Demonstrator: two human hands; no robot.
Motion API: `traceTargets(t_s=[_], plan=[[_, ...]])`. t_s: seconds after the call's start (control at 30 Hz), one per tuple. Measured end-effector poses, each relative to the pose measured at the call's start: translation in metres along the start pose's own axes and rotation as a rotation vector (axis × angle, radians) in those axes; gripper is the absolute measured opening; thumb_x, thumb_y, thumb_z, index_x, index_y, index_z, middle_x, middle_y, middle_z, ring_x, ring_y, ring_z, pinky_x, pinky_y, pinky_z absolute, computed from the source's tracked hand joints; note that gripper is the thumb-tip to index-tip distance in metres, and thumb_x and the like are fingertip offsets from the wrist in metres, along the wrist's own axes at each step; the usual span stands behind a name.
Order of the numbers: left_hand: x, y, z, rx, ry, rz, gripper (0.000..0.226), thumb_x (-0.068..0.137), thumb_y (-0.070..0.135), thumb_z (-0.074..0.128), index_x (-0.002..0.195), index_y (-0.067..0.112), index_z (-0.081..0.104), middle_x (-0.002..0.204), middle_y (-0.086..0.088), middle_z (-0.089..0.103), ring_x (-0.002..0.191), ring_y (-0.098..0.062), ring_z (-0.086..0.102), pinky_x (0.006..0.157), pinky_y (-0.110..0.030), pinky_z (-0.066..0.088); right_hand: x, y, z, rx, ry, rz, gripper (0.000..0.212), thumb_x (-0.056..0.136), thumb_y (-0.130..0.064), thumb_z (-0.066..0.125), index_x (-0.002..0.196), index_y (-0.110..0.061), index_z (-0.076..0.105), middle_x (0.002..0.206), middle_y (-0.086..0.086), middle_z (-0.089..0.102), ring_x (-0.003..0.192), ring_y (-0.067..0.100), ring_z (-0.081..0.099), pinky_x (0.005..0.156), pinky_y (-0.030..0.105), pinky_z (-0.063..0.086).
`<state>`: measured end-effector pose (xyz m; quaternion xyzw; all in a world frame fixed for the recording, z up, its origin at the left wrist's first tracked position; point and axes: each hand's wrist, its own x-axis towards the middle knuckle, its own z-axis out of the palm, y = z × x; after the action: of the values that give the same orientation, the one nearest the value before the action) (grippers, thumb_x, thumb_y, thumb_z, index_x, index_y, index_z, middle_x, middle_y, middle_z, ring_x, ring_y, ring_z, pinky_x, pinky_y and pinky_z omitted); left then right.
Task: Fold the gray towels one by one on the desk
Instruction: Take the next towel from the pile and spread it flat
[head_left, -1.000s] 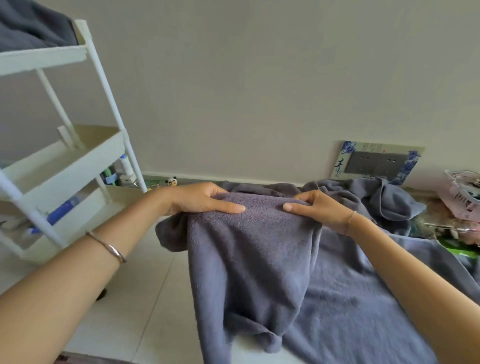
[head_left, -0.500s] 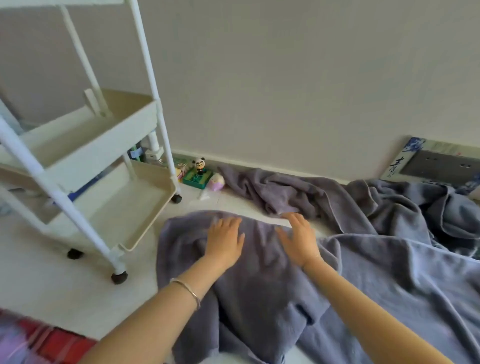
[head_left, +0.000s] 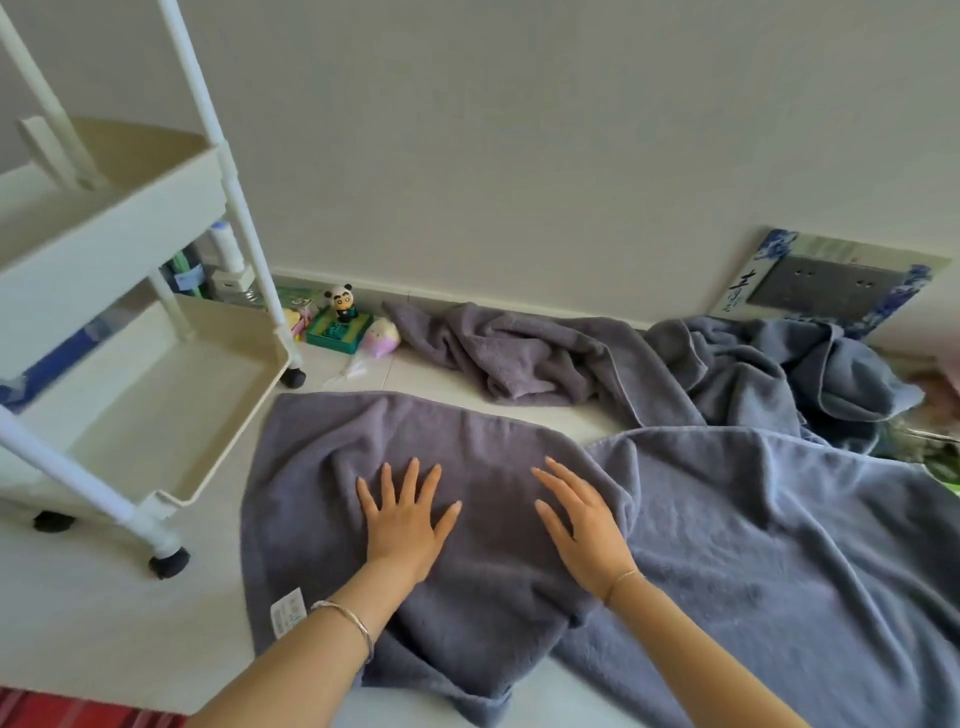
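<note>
A gray towel (head_left: 311, 467) lies spread on the white desk (head_left: 104, 623), a white label at its near left corner. My left hand (head_left: 402, 519) rests flat on its middle with fingers spread. My right hand (head_left: 582, 512) presses flat on the towel's right part, fingers straight. A second, larger gray towel (head_left: 779, 545) lies spread to the right, its edge under the first one. Crumpled gray towels (head_left: 545, 353) are heaped at the back by the wall, with a bluer one (head_left: 810, 374) further right.
A white wheeled cart (head_left: 156, 364) with trays stands on the desk at the left, close to the towel's left edge. A panda figure (head_left: 340, 301) on a green box and small toys sit by the wall. A framed panel (head_left: 826, 283) leans on the wall, back right.
One second ago both hands held the towel up by its top edge. They laid it down on the desk and now lie flat on it, nearer to me, with the towel spread wider.
</note>
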<state>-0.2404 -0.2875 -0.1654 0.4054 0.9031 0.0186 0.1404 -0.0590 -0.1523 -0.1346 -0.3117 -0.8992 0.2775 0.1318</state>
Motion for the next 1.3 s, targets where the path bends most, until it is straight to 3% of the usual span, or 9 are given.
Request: traceTargets(t_s=[0.1,0.17,0.3,0.4,0.53,0.63,0.83,1.03,1.3], plan=[[-0.005,0.049,-0.022,-0.168,0.072,-0.017,0.111,0.064,0.072,-0.031,0.150,0.019,0.014,0.152,-0.009,0.026,0.144,-0.030,0.014,0.115,-0.054,0.004,-0.011,0.017,-0.034,0.065,0.117,0.059,0.043,0.094,-0.038,0.051,0.136,-0.030,0.047,0.147,-0.011,0.037,0.135,0.010,0.034,0.111,0.023,0.024],[-0.011,0.091,-0.032,-0.259,0.150,0.118,0.100,0.075,0.072,-0.018,0.148,0.017,0.023,0.150,-0.011,0.031,0.141,-0.029,0.022,0.116,-0.051,0.012,-0.021,0.036,-0.063,0.115,0.190,0.118,0.046,0.091,-0.041,0.055,0.134,-0.026,0.048,0.144,-0.008,0.040,0.133,0.010,0.037,0.109,0.023,0.027],[-0.024,0.173,-0.042,-0.349,0.154,0.378,0.108,0.071,0.076,-0.022,0.145,0.018,0.030,0.149,-0.006,0.031,0.141,-0.025,0.023,0.116,-0.048,0.014,-0.055,0.087,-0.119,0.415,0.310,0.402,0.060,0.076,-0.047,0.065,0.132,-0.033,0.045,0.139,-0.007,0.044,0.130,0.007,0.039,0.110,0.032,0.034],[-0.030,0.227,-0.048,-0.331,0.072,0.493,0.113,0.066,0.079,-0.021,0.143,0.016,0.031,0.146,-0.004,0.036,0.137,-0.023,0.028,0.115,-0.042,0.017,-0.085,0.124,-0.157,0.494,0.407,0.579,0.065,0.077,-0.044,0.068,0.135,-0.029,0.042,0.140,-0.004,0.043,0.131,0.012,0.039,0.106,0.033,0.036],[-0.038,0.306,-0.046,-0.330,-0.221,0.541,0.069,0.090,0.067,0.026,0.140,0.020,0.036,0.144,0.000,0.040,0.131,-0.022,0.039,0.106,-0.038,0.033,-0.141,0.176,-0.203,0.479,0.546,0.666,0.065,0.078,-0.041,0.070,0.134,-0.024,0.043,0.139,-0.006,0.044,0.130,0.014,0.041,0.107,0.031,0.034],[-0.045,0.362,-0.045,-0.308,-0.304,0.581,0.064,0.091,0.065,0.034,0.138,0.021,0.038,0.143,0.003,0.042,0.130,-0.020,0.040,0.104,-0.038,0.035,-0.171,0.205,-0.227,0.461,0.545,0.703,0.071,0.074,-0.041,0.074,0.136,-0.022,0.044,0.136,-0.008,0.044,0.129,0.010,0.039,0.106,0.027,0.032],[-0.050,0.482,-0.029,-0.198,-0.256,0.812,0.064,0.093,0.060,0.035,0.145,0.023,0.029,0.146,0.000,0.037,0.133,-0.021,0.036,0.102,-0.038,0.035,-0.219,0.252,-0.255,0.376,0.745,0.732,0.050,0.074,-0.033,0.078,0.117,-0.021,0.054,0.116,-0.004,0.053,0.106,0.013,0.051,0.092,0.027,0.042],[-0.049,0.579,0.000,-0.043,-0.151,1.124,0.051,0.098,0.048,0.037,0.143,0.023,0.037,0.144,0.000,0.040,0.132,-0.020,0.034,0.108,-0.035,0.027,-0.245,0.298,-0.252,0.402,0.796,0.842,0.041,0.075,-0.035,0.076,0.107,-0.018,0.055,0.101,-0.002,0.058,0.087,0.008,0.055,0.072,0.018,0.043],[-0.005,0.627,0.013,0.314,0.176,1.307,0.034,0.102,0.030,0.029,0.112,0.014,0.058,0.117,-0.005,0.058,0.117,-0.025,0.046,0.111,-0.036,0.021,-0.253,0.315,-0.238,0.301,0.736,0.881,0.028,0.083,-0.038,0.068,0.075,-0.021,0.047,0.060,-0.005,0.053,0.052,0.010,0.044,0.054,0.021,0.039]])
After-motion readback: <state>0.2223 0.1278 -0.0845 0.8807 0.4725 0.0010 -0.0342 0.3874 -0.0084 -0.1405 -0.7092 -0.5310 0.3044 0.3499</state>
